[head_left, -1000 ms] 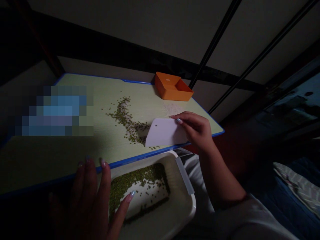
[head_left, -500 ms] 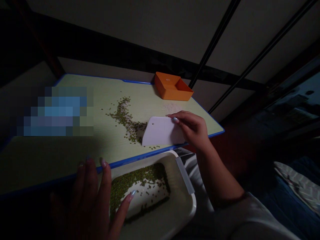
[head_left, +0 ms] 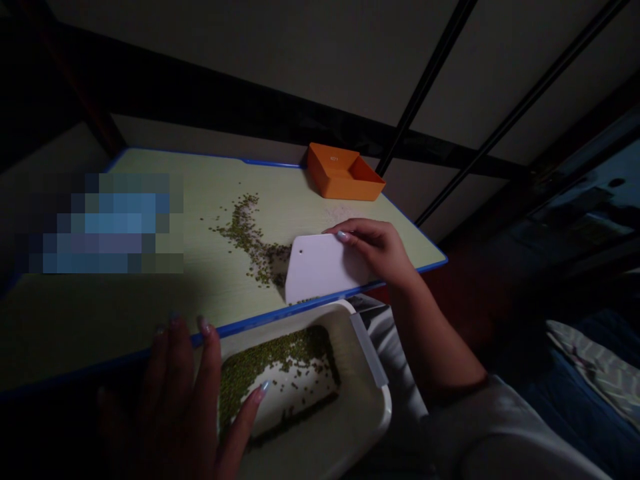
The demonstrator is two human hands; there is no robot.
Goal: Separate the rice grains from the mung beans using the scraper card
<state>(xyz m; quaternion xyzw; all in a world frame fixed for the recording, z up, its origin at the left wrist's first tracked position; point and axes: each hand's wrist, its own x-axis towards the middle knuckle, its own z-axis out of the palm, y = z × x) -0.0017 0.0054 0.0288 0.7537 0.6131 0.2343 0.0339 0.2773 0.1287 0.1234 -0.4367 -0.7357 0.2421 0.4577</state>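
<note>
Between the thumb and fingers of my right hand [head_left: 383, 250] is a white plastic dough scraper [head_left: 320, 267], its lower edge down by the table's blue front rim. Several small green beans [head_left: 300, 301] lie along that edge. A curved scatter of green and dark beans [head_left: 245, 230] spreads left of the scraper. My left hand [head_left: 185, 400] has its fingers spread at the near left side of a white plastic bin [head_left: 345, 413]. The bin sits below the table edge, and green beans [head_left: 280, 353] cover part of its floor.
An orange open box [head_left: 353, 190] stands at the table's back right, with a small pale grainy pile [head_left: 343, 213] in front of it. A blurred-out blue patch [head_left: 120, 223] covers the left of the pale table [head_left: 200, 300]. Wall panels rise behind.
My right hand has drawn the scraper a little toward me, bringing its lower edge and some beans closer to the table rim. My left hand stays in nearly the same place.
</note>
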